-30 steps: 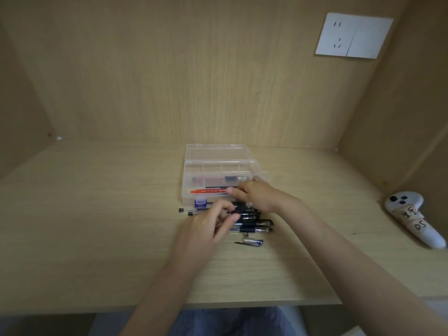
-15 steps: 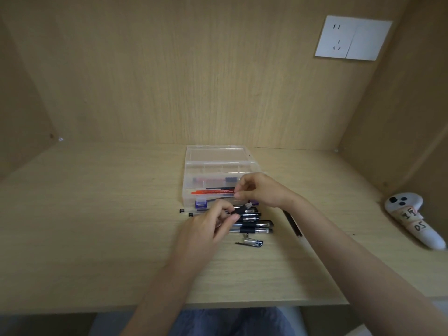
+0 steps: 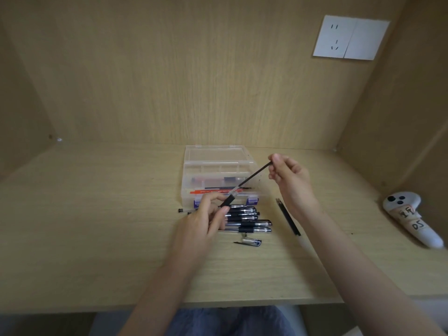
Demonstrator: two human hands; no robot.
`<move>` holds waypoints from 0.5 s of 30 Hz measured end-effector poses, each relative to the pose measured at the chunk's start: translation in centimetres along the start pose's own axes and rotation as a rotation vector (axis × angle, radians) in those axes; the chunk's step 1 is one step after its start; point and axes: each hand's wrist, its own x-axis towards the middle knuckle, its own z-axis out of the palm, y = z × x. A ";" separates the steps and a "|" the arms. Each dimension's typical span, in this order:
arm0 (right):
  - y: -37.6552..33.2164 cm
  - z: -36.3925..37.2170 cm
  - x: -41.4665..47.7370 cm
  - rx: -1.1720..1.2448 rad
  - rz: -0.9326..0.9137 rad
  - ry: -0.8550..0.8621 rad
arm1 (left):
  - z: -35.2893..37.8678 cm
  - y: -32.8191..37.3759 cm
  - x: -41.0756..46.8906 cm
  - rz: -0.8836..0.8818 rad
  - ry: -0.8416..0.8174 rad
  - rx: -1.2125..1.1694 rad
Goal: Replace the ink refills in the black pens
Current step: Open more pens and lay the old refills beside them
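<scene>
My left hand (image 3: pixel 203 221) grips a black pen barrel (image 3: pixel 228 201) above a pile of several black pens (image 3: pixel 247 220) on the desk. My right hand (image 3: pixel 287 178) pinches the far end of a thin black ink refill (image 3: pixel 253 177), which runs down-left into the barrel's clear end. A loose pen cap (image 3: pixel 251 242) lies in front of the pile. A black refill (image 3: pixel 288 218) lies on the desk under my right wrist. A thin refill (image 3: pixel 183 210) pokes out left of my left hand.
An open clear plastic box (image 3: pixel 218 166) behind the pens holds red and dark refills. A white controller (image 3: pixel 409 218) lies at the desk's right side. Wooden walls enclose the desk (image 3: pixel 84 226) on three sides, with a white socket plate (image 3: pixel 350 37) upper right.
My right hand has lifted up and to the right, drawing the black refill out of the barrel. My left hand has raised the barrel slightly off the pile. A refill now shows on the desk at right.
</scene>
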 end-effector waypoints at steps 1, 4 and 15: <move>-0.3 -0.1 -0.3 -0.009 -0.032 0.016 | 0.0 0.0 0.0 -0.008 -0.002 0.002; -1.0 -0.2 -1.2 0.005 -0.091 0.034 | 0.0 0.0 0.0 -0.011 -0.004 0.009; -1.1 -1.0 -2.1 0.195 -0.047 0.040 | 0.0 0.1 0.0 -0.014 -0.010 0.016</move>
